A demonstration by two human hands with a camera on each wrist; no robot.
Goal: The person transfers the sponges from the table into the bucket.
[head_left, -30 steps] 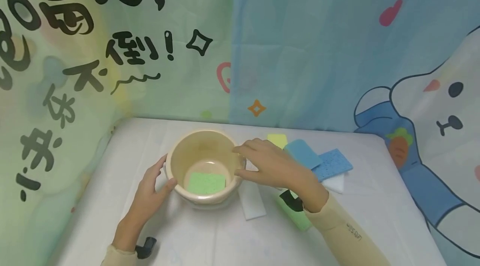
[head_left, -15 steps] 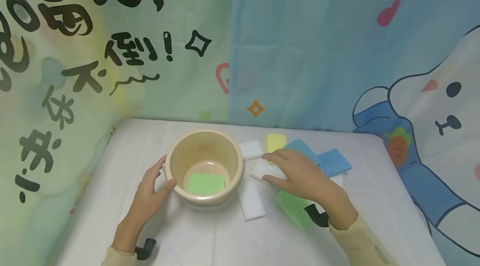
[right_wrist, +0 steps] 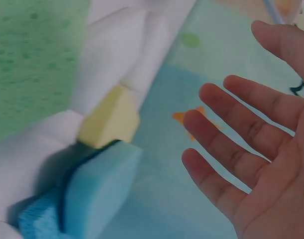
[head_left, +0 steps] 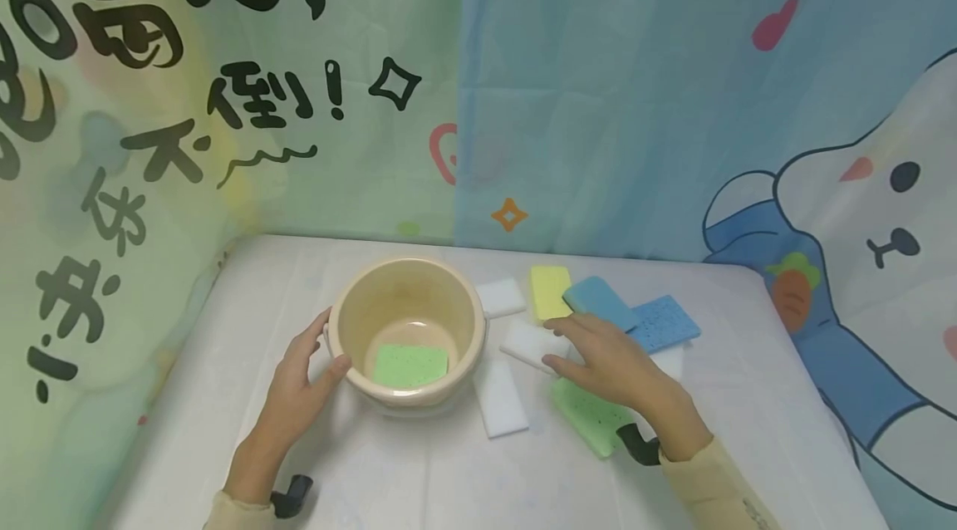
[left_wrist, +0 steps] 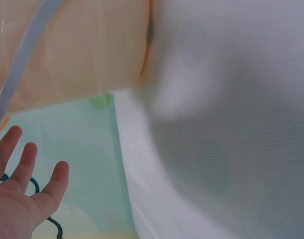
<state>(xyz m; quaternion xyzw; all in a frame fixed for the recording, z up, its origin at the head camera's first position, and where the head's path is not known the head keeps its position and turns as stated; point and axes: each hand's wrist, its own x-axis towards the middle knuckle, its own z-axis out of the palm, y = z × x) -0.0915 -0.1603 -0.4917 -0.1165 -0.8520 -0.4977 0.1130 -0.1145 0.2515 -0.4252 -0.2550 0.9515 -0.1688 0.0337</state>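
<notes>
A cream bucket [head_left: 407, 264] with a thin wire handle stands left of the table's middle, a green sponge [head_left: 410, 366] lying flat inside it. My left hand [head_left: 293, 380] rests against the bucket's left side, thumb at the rim; in the left wrist view its fingers [left_wrist: 26, 164] are spread and fairly straight. Over the sponges to the right hovers my right hand [head_left: 616, 364], its palm and loosely extended fingers [right_wrist: 231, 134] holding nothing. Beneath its fingertips is a white sponge [head_left: 527, 342]. A second green sponge [head_left: 591, 414] lies partly behind its wrist strap.
Around the right hand lie a yellow sponge [head_left: 549, 289], a light blue sponge [head_left: 600, 303] and a speckled blue sponge [head_left: 664, 323]. More white pieces [head_left: 499, 399] sit beside the bucket. Printed curtains [head_left: 598, 139] hang behind and left of the white-covered table [head_left: 374, 480].
My right hand has left the bucket's right rim and moved right, then slightly down over the sponges. The left hand and bucket have stayed in place.
</notes>
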